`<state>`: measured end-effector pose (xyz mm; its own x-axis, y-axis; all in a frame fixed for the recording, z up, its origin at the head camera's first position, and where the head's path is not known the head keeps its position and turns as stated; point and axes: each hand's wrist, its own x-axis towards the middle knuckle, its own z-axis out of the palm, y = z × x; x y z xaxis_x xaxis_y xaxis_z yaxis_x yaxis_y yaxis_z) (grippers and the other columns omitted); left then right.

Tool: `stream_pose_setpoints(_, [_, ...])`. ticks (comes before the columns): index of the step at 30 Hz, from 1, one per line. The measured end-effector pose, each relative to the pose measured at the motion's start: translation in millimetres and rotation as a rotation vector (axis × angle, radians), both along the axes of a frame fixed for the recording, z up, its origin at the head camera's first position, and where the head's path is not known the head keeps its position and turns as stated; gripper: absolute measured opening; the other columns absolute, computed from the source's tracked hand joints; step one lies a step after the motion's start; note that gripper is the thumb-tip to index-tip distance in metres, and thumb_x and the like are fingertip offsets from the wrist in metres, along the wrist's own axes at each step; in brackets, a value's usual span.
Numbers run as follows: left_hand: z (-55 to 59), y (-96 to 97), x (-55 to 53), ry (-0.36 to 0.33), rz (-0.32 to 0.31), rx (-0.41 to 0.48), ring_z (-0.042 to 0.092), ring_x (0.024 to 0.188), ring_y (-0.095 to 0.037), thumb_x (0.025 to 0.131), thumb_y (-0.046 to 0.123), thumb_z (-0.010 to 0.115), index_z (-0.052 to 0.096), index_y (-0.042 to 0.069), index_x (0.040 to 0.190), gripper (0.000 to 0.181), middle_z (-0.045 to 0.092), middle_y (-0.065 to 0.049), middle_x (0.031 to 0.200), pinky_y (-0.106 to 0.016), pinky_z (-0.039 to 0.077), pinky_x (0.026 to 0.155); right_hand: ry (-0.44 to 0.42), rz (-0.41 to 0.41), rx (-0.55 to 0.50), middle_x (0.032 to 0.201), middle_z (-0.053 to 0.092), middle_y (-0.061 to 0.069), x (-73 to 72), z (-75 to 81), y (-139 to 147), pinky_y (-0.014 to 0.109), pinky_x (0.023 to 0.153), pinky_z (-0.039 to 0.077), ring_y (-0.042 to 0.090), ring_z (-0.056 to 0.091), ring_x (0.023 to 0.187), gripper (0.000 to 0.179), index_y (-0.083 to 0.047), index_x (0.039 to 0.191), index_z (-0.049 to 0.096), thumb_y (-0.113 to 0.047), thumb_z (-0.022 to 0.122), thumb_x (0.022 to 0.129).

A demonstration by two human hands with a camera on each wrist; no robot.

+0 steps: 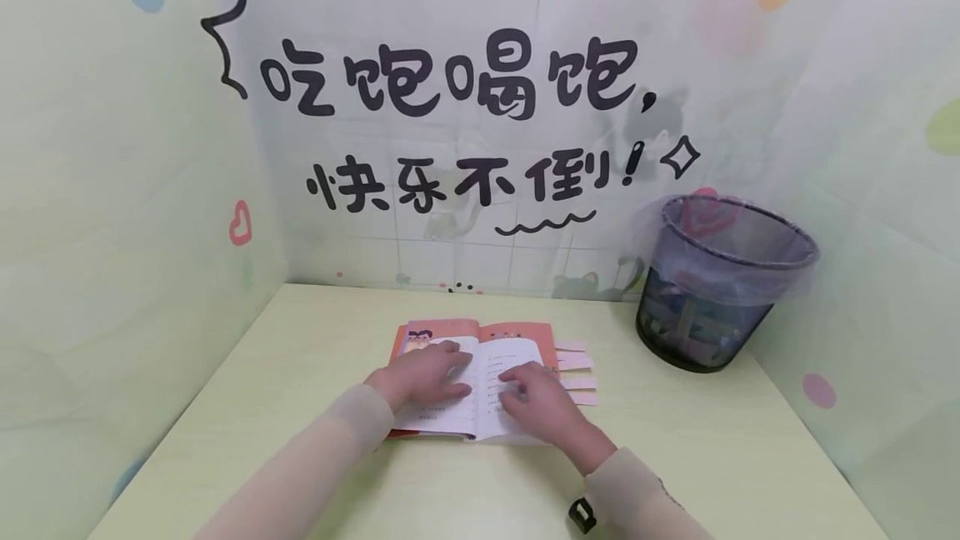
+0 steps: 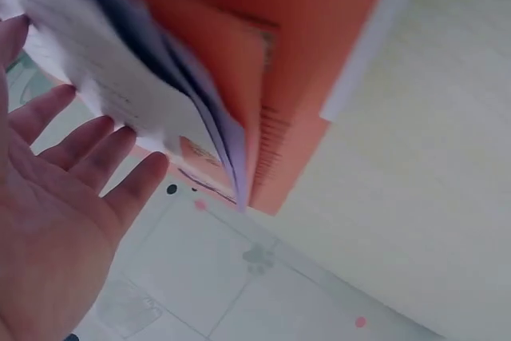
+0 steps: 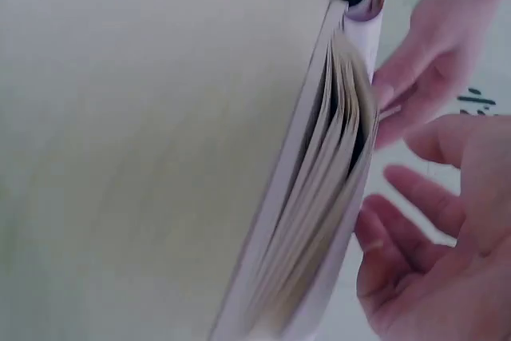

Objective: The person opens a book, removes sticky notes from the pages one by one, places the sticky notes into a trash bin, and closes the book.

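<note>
An open book (image 1: 517,352) with orange-edged printed pages lies on the pale table, its spine running away from me. My left hand (image 1: 426,373) rests on the left page with its fingers loosely extended; in the left wrist view, the fingertips touch the white page (image 2: 80,61). My right hand (image 1: 546,407) lies over the right page, index finger stretched toward the middle. In the right wrist view its fingers (image 3: 383,257) are gently bent beside the book's page block (image 3: 327,165). Neither hand grips anything.
Pale pink paper tabs (image 1: 581,384) stick out from the book's right side. A black mesh waste bin (image 1: 693,319) with a thin plastic liner stands at the back right. Printed wall sheets (image 1: 480,265) enclose the table (image 1: 315,357) at the back and both sides.
</note>
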<state>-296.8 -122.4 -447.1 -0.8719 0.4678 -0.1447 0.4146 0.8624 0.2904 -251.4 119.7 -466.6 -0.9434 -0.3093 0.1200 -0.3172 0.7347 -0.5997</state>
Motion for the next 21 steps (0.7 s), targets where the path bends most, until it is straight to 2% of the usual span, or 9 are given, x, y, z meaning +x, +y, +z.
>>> stream_pose_setpoints(4, [-7.7,-6.6,2.7,0.068,-0.039,-0.025,0.052,0.156,-0.038,0.105,0.053,0.069,0.056,0.022,0.162,0.066,0.051,-0.013,0.17,-0.056,0.044,0.128,0.005,-0.178,0.104,0.128,0.072,0.015,-6.1,0.4,12,0.051,0.102,0.06,0.03,0.064,0.113,0.044,-0.004,0.132,0.074,-0.031,0.082,0.097])
stream_pose_setpoints(8, [-14.0,-13.8,7.9,0.074,-0.048,-0.018,0.049,0.158,-0.035,0.102,0.065,0.067,0.052,0.025,0.165,0.077,0.048,-0.009,0.173,-0.055,0.043,0.129,-0.038,-0.282,0.181,0.132,0.065,0.019,-8.0,-2.9,23,0.051,0.103,0.057,0.034,0.058,0.12,0.065,-0.003,0.136,0.069,-0.048,0.087,0.092])
stream_pose_setpoints(14, [-18.7,-20.9,16.5,0.042,-0.041,0.011,0.045,0.161,-0.037,0.092,0.084,0.063,0.046,0.029,0.169,0.097,0.041,-0.005,0.178,-0.057,0.043,0.128,-0.069,-0.323,0.232,0.128,0.061,0.022,-3.1,-6.2,30,0.05,0.096,0.054,0.035,0.052,0.114,0.093,0.004,0.142,0.063,-0.066,0.087,0.085])
stream_pose_setpoints(21, [-23.1,-26.7,20.2,0.019,-0.035,0.012,0.045,0.161,-0.034,0.089,0.085,0.066,0.046,0.029,0.169,0.099,0.04,-0.004,0.178,-0.056,0.045,0.126,-0.068,-0.333,0.28,0.123,0.061,0.022,1.4,-10.2,32,0.047,0.09,0.052,0.034,0.051,0.109,0.091,0.003,0.134,0.068,-0.071,0.086,0.083])
